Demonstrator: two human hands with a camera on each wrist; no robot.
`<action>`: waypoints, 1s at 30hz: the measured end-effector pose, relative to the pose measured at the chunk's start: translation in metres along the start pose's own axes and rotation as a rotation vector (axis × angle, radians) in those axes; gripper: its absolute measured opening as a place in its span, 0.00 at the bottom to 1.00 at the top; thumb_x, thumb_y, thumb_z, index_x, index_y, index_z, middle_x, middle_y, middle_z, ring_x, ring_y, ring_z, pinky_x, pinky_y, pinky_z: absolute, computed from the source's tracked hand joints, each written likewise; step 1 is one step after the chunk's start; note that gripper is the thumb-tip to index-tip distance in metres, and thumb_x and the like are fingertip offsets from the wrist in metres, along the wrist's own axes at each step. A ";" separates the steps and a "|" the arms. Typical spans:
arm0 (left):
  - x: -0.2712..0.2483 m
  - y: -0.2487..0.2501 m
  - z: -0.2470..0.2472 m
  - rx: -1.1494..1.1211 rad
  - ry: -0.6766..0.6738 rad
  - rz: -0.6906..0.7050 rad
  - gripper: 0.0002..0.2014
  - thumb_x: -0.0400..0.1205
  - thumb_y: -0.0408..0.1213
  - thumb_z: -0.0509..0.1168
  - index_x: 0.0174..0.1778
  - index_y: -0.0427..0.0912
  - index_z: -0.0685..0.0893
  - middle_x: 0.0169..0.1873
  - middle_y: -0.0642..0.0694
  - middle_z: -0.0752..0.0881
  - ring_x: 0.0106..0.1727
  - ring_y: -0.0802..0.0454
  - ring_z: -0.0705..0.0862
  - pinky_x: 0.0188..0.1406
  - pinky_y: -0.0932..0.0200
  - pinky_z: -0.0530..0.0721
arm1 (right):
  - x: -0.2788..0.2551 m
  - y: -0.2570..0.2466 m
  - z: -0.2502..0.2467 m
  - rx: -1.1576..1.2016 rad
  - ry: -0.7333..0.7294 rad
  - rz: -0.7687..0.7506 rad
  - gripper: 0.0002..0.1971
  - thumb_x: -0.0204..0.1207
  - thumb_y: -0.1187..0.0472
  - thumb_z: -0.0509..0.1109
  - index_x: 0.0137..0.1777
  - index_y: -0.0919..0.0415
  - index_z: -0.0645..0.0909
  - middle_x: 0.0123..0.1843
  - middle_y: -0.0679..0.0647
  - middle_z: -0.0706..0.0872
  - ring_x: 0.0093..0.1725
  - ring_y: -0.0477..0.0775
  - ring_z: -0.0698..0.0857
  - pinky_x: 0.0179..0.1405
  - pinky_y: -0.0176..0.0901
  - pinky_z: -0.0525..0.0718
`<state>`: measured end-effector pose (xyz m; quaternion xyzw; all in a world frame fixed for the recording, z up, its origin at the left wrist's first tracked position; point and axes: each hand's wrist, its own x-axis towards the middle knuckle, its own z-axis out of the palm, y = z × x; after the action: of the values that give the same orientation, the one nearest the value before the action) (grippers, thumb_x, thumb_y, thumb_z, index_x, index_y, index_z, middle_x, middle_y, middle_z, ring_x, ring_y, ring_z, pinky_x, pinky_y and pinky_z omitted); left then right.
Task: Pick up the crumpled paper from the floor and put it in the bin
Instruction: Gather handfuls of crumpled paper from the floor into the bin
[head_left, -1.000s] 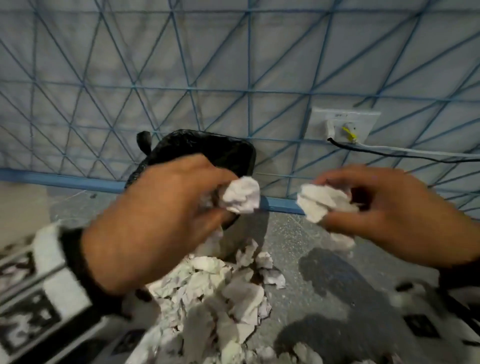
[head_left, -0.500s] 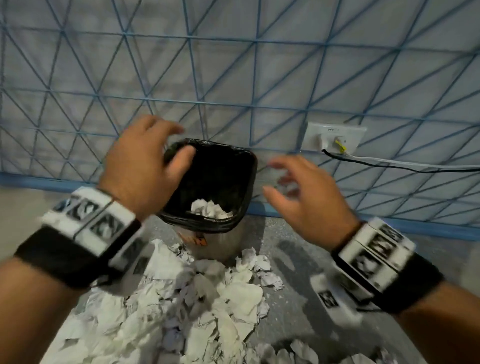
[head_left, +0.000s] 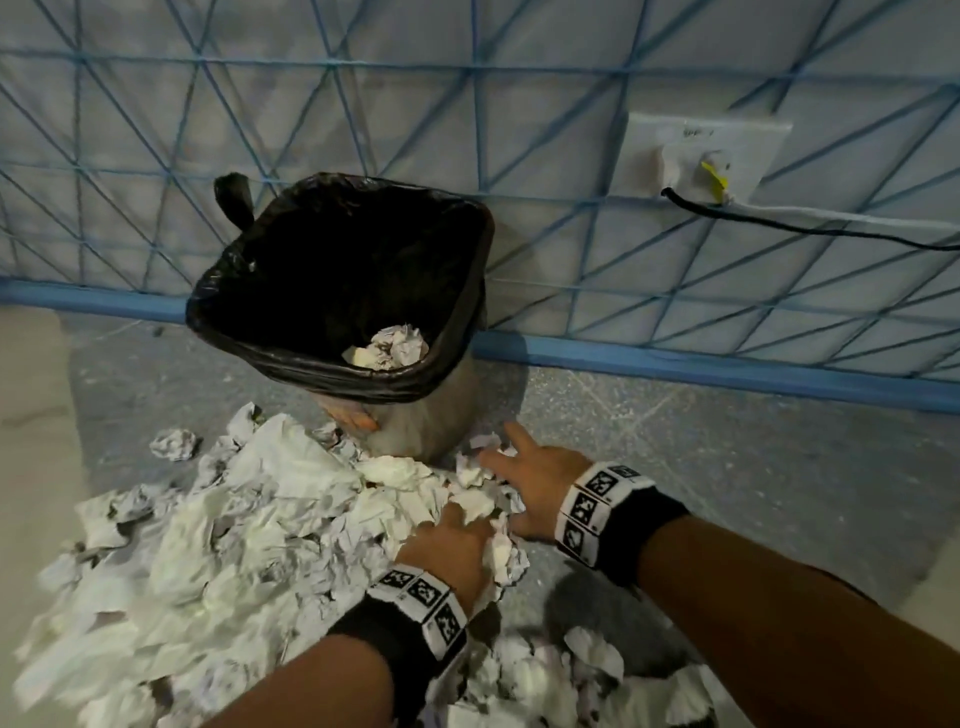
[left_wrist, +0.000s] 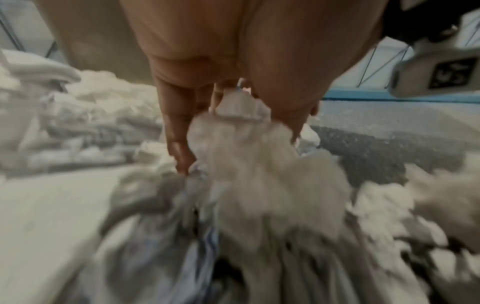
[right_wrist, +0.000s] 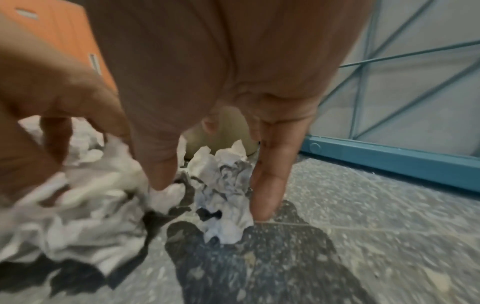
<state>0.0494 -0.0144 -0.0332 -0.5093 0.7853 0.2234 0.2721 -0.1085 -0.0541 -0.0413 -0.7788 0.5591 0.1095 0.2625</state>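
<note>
A bin (head_left: 291, 358) lined with a black bag stands against the wall, with a few crumpled papers (head_left: 395, 348) at its bottom. A big pile of crumpled paper (head_left: 234, 545) covers the floor in front of it. My left hand (head_left: 452, 540) is down in the pile's right edge. In the left wrist view the left hand (left_wrist: 239, 144) has its fingers (left_wrist: 179, 148) and thumb closed round a white wad (left_wrist: 239, 107). My right hand (head_left: 519, 467) lies near the bin's foot. In the right wrist view the right hand (right_wrist: 213, 185) has spread, straight fingers touching loose wads (right_wrist: 226, 222).
A wall socket (head_left: 706, 156) with a black cable (head_left: 805, 228) sits to the right of the bin, above a blue baseboard (head_left: 675, 358). One lone wad (head_left: 174, 444) lies left of the pile. Bare speckled floor (head_left: 727, 493) stretches to the right.
Both hands held wads, let them go over the bin, then dropped to the pile on the floor. The left hand has closed on a new wad.
</note>
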 end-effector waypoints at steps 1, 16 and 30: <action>-0.001 0.000 0.005 0.035 -0.007 0.005 0.23 0.83 0.44 0.57 0.76 0.50 0.65 0.75 0.42 0.65 0.71 0.35 0.71 0.68 0.41 0.76 | 0.005 0.000 0.002 -0.032 -0.043 -0.015 0.40 0.71 0.50 0.72 0.79 0.40 0.53 0.84 0.59 0.45 0.69 0.68 0.76 0.67 0.53 0.78; -0.162 -0.053 -0.135 -0.015 0.413 0.368 0.11 0.77 0.58 0.59 0.53 0.63 0.78 0.46 0.65 0.79 0.40 0.68 0.83 0.38 0.72 0.81 | -0.110 -0.023 -0.079 0.309 0.225 -0.118 0.20 0.71 0.44 0.70 0.64 0.40 0.77 0.69 0.38 0.71 0.62 0.39 0.74 0.67 0.38 0.74; -0.110 -0.137 -0.220 -0.315 1.182 -0.030 0.27 0.76 0.51 0.69 0.71 0.48 0.74 0.72 0.39 0.71 0.65 0.38 0.79 0.65 0.44 0.79 | -0.066 -0.094 -0.197 0.291 0.907 -0.051 0.31 0.71 0.45 0.73 0.73 0.52 0.71 0.71 0.54 0.77 0.61 0.55 0.82 0.66 0.46 0.77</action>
<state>0.1686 -0.1302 0.1938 -0.5920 0.7538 0.0125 -0.2850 -0.0690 -0.0830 0.1813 -0.7166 0.6076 -0.3273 0.1009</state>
